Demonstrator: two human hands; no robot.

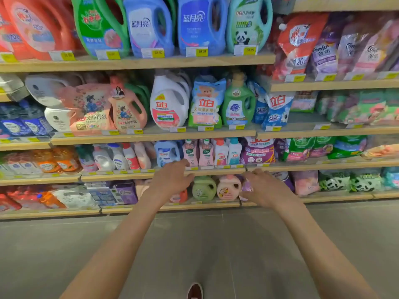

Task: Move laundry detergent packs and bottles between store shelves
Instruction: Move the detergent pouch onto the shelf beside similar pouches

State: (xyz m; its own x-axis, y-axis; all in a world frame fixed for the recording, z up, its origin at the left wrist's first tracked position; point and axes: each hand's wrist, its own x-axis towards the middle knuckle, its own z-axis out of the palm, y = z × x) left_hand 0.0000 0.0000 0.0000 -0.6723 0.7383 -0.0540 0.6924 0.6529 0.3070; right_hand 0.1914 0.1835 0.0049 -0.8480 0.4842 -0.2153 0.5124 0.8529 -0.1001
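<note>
Left hand (170,180) open and empty, right hand (262,186) on purple pack (247,188), grip unclear

A shop: tiered shelves (138,63) of detergent bottles (200,26) with yellow price tags (202,52).

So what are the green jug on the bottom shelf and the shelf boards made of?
The green jug looks like smooth, matte plastic, moulded with a handle. The shelf boards look like pale wood, or wood-look laminate; blur hides the grain.
</note>
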